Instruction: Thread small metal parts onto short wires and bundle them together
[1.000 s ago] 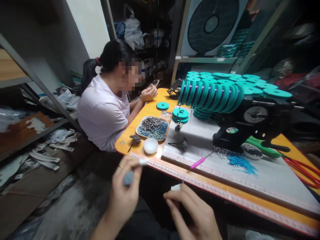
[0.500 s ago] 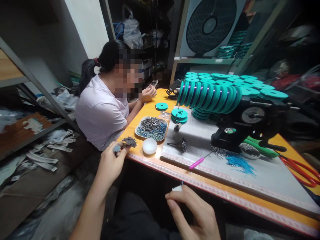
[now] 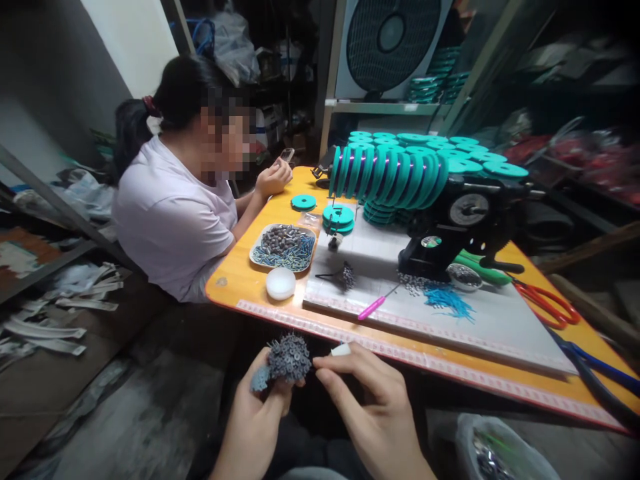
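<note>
My left hand (image 3: 267, 407) is closed around a bunch of small dark grey pieces with round heads on thin stems (image 3: 290, 358). A smaller blue-grey cluster (image 3: 260, 379) sticks out beside its thumb. To the right, my right hand (image 3: 373, 393) has thumb and index finger brought close together, their tips beside the bunch. A white piece (image 3: 341, 350) sits on the index finger. Whatever lies between those fingertips is too small to make out. Both hands are in front of the yellow table's (image 3: 227, 283) near edge.
On the table are a tray of small metal and blue parts (image 3: 283, 250), a white cup (image 3: 281, 284), a pink-handled tool (image 3: 372, 308), blue strands (image 3: 447, 300) and red-handled scissors (image 3: 547, 305). A black winder (image 3: 435, 233) carries teal spools (image 3: 390, 175). A person (image 3: 173, 207) sits at the left.
My left hand has come from the table's corner down and right, bringing the bunch beside my right hand. The view has shifted to the right.
</note>
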`<action>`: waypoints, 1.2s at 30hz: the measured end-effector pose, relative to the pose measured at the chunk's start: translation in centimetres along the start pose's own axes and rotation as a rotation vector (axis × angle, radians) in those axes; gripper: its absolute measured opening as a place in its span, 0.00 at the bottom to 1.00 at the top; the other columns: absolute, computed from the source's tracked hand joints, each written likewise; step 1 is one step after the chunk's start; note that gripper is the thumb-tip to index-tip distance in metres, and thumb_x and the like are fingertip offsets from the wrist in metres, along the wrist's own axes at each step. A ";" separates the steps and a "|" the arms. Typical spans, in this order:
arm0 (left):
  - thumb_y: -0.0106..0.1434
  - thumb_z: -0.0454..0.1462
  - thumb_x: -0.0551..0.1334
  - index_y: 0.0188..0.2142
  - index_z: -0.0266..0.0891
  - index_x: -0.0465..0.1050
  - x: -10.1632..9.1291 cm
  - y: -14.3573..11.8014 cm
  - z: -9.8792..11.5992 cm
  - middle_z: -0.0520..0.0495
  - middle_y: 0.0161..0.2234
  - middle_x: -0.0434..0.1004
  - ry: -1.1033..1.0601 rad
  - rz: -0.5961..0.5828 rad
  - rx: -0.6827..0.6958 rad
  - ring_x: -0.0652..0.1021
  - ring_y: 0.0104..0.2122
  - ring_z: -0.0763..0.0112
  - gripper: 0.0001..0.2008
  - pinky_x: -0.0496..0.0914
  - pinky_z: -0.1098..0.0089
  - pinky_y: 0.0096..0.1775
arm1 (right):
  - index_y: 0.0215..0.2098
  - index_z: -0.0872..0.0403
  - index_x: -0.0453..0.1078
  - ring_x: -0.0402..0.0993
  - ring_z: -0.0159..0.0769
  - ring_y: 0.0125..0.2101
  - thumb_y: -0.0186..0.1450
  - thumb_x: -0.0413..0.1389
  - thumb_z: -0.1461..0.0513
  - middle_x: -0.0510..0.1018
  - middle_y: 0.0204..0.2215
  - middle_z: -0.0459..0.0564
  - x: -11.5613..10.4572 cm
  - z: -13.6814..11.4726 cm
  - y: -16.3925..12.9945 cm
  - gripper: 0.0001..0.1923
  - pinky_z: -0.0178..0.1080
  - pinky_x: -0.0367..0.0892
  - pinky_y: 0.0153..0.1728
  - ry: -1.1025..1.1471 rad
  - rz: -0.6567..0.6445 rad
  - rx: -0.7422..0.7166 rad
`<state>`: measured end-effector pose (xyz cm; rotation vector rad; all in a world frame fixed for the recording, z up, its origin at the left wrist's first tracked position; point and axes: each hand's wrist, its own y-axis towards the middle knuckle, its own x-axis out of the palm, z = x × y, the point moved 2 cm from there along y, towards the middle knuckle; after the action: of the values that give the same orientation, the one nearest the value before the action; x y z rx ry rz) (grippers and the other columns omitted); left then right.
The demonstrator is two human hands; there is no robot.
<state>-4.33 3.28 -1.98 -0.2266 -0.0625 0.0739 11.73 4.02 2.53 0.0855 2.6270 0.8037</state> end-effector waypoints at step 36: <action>0.40 0.49 0.79 0.25 0.36 0.59 2.3 -1.6 0.6 0.60 0.18 0.57 -0.521 0.190 -0.302 0.55 0.19 0.88 0.32 0.50 0.83 0.21 | 0.44 0.57 0.76 0.67 0.26 0.32 0.66 0.55 0.72 0.71 0.30 0.50 0.4 0.7 -1.7 0.11 0.28 0.67 0.32 -0.123 -0.135 -0.203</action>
<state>-2.00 2.05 -0.93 -0.5114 -0.5735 0.3133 11.69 3.04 0.88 -0.0946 2.3938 0.9794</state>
